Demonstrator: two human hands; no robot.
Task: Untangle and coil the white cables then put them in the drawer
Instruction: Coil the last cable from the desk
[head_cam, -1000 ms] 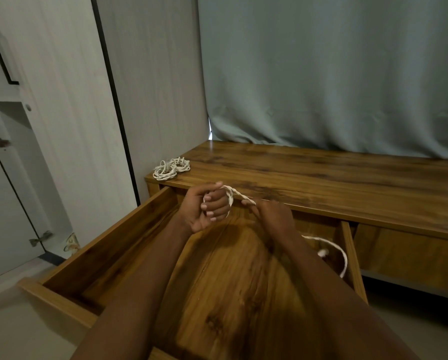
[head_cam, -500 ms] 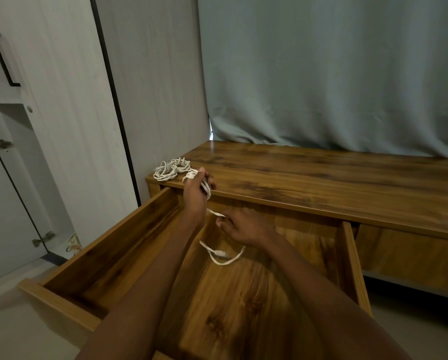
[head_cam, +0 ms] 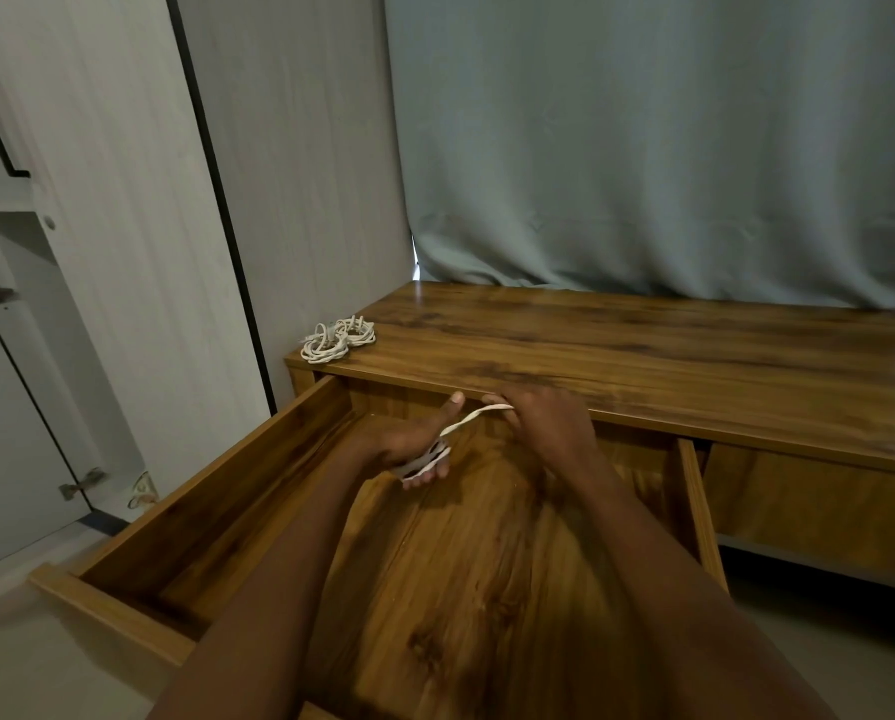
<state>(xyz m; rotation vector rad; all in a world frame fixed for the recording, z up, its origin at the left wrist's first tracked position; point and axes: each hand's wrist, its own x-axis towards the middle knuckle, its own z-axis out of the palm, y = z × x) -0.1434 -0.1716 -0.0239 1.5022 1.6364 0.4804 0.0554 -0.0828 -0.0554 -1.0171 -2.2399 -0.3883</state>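
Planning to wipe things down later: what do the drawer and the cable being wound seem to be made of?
The drawer looks like wood or wood-grain laminate: brown streaked grain and a smooth, slightly glossy face. Which one, I cannot tell. The cable between the left hand and right hand looks like white, flexible plastic-sheathed cord.

Dim, soft light; wide-angle bowing at edges, hands slightly blurred.

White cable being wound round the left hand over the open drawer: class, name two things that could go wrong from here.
1. The loops on the left hand sit near its fingers, so they may slip off and uncoil into the drawer.
2. The right hand pulls the cable taut; a kink might wind in.
3. The tangle lies at the desk corner and could be knocked off.
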